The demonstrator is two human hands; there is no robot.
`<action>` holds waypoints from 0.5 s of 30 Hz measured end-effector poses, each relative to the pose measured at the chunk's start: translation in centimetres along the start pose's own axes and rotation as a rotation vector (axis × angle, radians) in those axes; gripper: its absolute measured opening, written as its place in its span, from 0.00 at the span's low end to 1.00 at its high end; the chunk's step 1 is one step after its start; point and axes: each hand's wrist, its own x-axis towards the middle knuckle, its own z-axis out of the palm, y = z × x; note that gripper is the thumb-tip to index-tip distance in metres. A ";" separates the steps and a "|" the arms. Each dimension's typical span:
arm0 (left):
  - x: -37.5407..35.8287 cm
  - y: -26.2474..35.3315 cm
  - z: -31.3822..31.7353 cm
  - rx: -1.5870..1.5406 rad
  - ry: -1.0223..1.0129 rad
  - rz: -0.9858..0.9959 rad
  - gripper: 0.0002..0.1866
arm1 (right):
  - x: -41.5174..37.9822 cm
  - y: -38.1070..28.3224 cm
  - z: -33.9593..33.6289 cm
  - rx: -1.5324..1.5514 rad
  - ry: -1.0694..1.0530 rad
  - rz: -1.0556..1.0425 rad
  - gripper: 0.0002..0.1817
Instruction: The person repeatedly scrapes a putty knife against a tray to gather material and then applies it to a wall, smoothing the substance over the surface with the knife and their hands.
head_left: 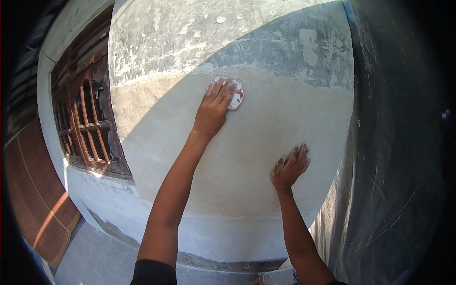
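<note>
My left hand [216, 107] presses a flat white pad with red patches [237, 97] against the wall, its fingers together over the pad's face. The pad touches the wall [247, 142] just below the line where smooth beige plaster meets rougher grey, flaking plaster. Lower and to the right, my right hand [291, 167] rests on the smooth part of the wall with its fingers apart and nothing in it. White dust coats the fingertips of both hands.
At the left is a brown wooden window with bars [88, 118]. Below it hangs a brown woven mat [40, 190]. Dark plastic sheeting [384, 190] hangs along the right side. Grey floor tiles [95, 256] lie at the wall's foot, with a white container [280, 277] at the bottom edge.
</note>
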 end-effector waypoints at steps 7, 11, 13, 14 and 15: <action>-8.2 4.1 -2.0 -0.101 -0.122 0.030 0.33 | 0.0 -0.3 -0.2 -0.005 0.008 0.010 0.30; -4.4 0.8 -4.5 -0.022 0.056 -0.073 0.34 | 0.0 -0.3 -0.3 -0.005 0.016 -0.001 0.30; -2.3 -1.8 -4.5 0.032 0.079 -0.106 0.34 | 0.0 -0.4 -0.3 -0.002 0.004 0.005 0.31; -1.7 -2.8 -4.2 0.014 0.066 -0.127 0.35 | 0.0 -0.4 -0.3 0.002 -0.007 0.012 0.33; -1.5 -3.2 -4.0 -0.002 0.053 -0.149 0.35 | 0.0 -0.3 -0.4 0.001 -0.013 0.010 0.33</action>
